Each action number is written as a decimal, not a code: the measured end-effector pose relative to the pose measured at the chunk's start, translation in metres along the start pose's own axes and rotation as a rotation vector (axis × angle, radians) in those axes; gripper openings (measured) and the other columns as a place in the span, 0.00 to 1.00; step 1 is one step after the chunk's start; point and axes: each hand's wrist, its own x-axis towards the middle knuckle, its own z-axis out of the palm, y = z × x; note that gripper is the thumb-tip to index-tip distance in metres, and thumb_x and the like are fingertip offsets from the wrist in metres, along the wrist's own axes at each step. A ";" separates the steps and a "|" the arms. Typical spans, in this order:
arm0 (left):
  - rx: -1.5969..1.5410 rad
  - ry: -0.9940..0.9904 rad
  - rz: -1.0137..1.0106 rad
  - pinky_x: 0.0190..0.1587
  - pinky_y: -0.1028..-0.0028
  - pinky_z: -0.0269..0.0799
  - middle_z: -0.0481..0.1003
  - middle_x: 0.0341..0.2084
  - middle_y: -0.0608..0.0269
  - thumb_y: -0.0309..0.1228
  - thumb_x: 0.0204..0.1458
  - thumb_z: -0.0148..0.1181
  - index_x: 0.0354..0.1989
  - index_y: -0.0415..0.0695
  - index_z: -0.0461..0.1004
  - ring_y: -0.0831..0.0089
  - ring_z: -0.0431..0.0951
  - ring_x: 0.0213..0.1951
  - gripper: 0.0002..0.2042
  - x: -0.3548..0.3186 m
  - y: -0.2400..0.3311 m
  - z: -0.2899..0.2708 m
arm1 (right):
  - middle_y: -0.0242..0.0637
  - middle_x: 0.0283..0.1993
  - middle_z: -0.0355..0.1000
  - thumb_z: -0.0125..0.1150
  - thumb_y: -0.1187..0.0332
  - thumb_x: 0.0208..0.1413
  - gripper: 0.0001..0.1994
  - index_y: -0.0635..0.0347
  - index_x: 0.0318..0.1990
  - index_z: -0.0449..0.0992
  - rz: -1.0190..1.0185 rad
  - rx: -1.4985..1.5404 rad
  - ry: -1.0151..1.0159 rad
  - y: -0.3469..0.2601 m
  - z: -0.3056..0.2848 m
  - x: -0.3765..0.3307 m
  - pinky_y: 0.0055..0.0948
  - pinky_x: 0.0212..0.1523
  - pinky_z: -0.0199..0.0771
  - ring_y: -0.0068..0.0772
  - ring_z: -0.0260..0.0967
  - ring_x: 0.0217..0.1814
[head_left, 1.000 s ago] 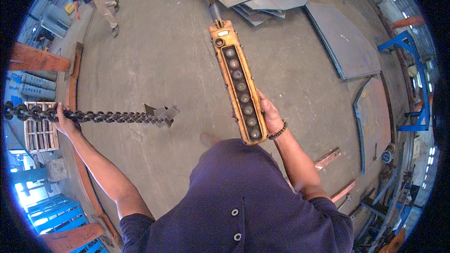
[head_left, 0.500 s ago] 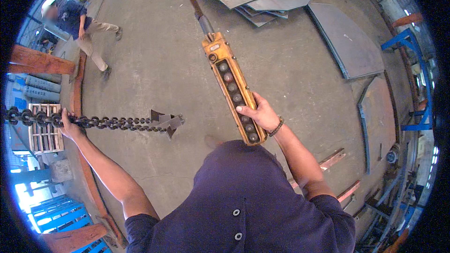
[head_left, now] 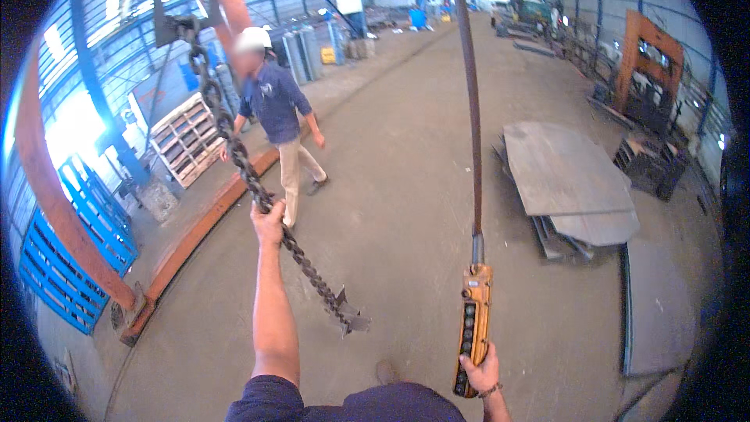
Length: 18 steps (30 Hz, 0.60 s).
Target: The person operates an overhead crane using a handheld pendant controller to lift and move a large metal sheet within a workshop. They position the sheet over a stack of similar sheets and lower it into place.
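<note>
My left hand (head_left: 268,224) is closed around a heavy dark steel chain (head_left: 211,94), arm stretched forward. The chain hangs from a metal fitting (head_left: 184,30) at the upper left and slants down past my fist. At its lower end are angular grey metal plate pieces (head_left: 349,316), above the floor. My right hand (head_left: 482,371) grips the lower part of a yellow crane pendant control (head_left: 475,305), its thumb lying by the column of dark round buttons. From the pendant's top, a thick brown cable (head_left: 473,109) runs upward.
A co-worker in a white helmet (head_left: 273,101) stands just beyond the chain. Flat steel plates (head_left: 574,172) are stacked at the right, with another plate (head_left: 660,309) nearer. An orange floor beam (head_left: 195,242), blue slatted racks (head_left: 62,258) and a wooden crate (head_left: 187,141) line the left.
My view has tilted up, showing the hall ahead. The co-worker has come closer to the chain. Both hands keep their hold on the chain and the pendant.
</note>
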 end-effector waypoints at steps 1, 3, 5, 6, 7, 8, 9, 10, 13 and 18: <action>0.007 0.017 0.059 0.30 0.76 0.68 0.73 0.28 0.68 0.27 0.43 0.67 0.43 0.40 0.72 0.78 0.71 0.27 0.18 -0.003 0.000 0.003 | 0.47 0.37 0.72 0.70 0.62 0.42 0.30 0.66 0.50 0.63 0.006 0.025 0.000 0.010 -0.005 0.003 0.39 0.42 0.73 0.42 0.72 0.39; -0.014 0.039 0.084 0.37 0.73 0.69 0.73 0.32 0.66 0.28 0.43 0.68 0.45 0.39 0.72 0.75 0.72 0.32 0.20 -0.008 0.002 0.025 | 0.51 0.45 0.70 0.67 0.61 0.44 0.35 0.66 0.58 0.57 0.070 0.089 -0.037 -0.014 -0.021 -0.001 0.40 0.49 0.71 0.45 0.71 0.45; -0.054 0.064 0.088 0.42 0.71 0.68 0.73 0.37 0.64 0.30 0.43 0.68 0.46 0.39 0.71 0.72 0.71 0.38 0.21 -0.016 -0.004 0.020 | 0.49 0.42 0.74 0.64 0.54 0.51 0.27 0.62 0.52 0.68 0.082 -0.053 0.016 -0.050 -0.025 -0.016 0.41 0.44 0.72 0.47 0.72 0.45; 0.099 0.097 -0.022 0.45 0.68 0.69 0.75 0.37 0.64 0.28 0.42 0.67 0.46 0.38 0.72 0.68 0.73 0.39 0.20 -0.007 -0.033 -0.002 | 0.50 0.46 0.71 0.68 0.58 0.47 0.33 0.60 0.57 0.59 0.243 0.010 -0.056 -0.061 -0.029 -0.011 0.42 0.46 0.72 0.47 0.71 0.47; 0.088 0.057 0.079 0.44 0.69 0.69 0.74 0.36 0.64 0.28 0.42 0.67 0.45 0.39 0.73 0.69 0.73 0.38 0.20 -0.025 -0.018 0.024 | 0.50 0.45 0.71 0.67 0.57 0.48 0.32 0.61 0.57 0.61 0.131 -0.075 0.043 -0.010 -0.028 -0.004 0.42 0.46 0.71 0.48 0.71 0.46; 0.002 0.032 0.123 0.46 0.69 0.68 0.74 0.38 0.66 0.25 0.43 0.66 0.47 0.38 0.71 0.70 0.72 0.39 0.20 -0.008 -0.041 0.006 | 0.50 0.45 0.71 0.68 0.57 0.47 0.32 0.61 0.57 0.61 0.090 -0.053 0.048 0.007 -0.020 -0.001 0.42 0.46 0.72 0.47 0.71 0.46; 0.006 0.025 0.263 0.47 0.68 0.68 0.73 0.39 0.66 0.24 0.43 0.65 0.50 0.38 0.70 0.70 0.72 0.39 0.22 -0.002 -0.049 0.003 | 0.50 0.44 0.71 0.68 0.57 0.47 0.32 0.61 0.57 0.61 0.056 -0.042 0.073 0.016 -0.017 0.002 0.42 0.46 0.72 0.47 0.71 0.45; -0.011 0.045 0.021 0.50 0.68 0.66 0.72 0.42 0.64 0.23 0.44 0.64 0.54 0.38 0.68 0.69 0.72 0.42 0.25 -0.014 -0.035 0.000 | 0.48 0.44 0.71 0.68 0.57 0.47 0.32 0.60 0.57 0.61 0.068 -0.115 0.038 0.003 -0.027 0.003 0.42 0.45 0.72 0.46 0.70 0.45; 0.343 0.293 0.465 0.58 0.65 0.60 0.69 0.52 0.53 0.26 0.46 0.65 0.58 0.33 0.64 0.61 0.68 0.52 0.29 0.011 -0.089 -0.041 | 0.45 0.41 0.71 0.67 0.59 0.47 0.34 0.60 0.59 0.59 -0.021 -0.016 0.049 0.025 -0.037 0.008 0.40 0.45 0.72 0.42 0.70 0.43; 0.168 0.167 0.257 0.54 0.64 0.67 0.72 0.47 0.48 0.29 0.50 0.64 0.52 0.31 0.68 0.60 0.72 0.49 0.22 -0.052 -0.064 0.025 | 0.44 0.49 0.67 0.67 0.59 0.47 0.37 0.60 0.62 0.56 0.029 0.480 -0.018 0.058 -0.090 -0.022 0.41 0.47 0.70 0.37 0.66 0.48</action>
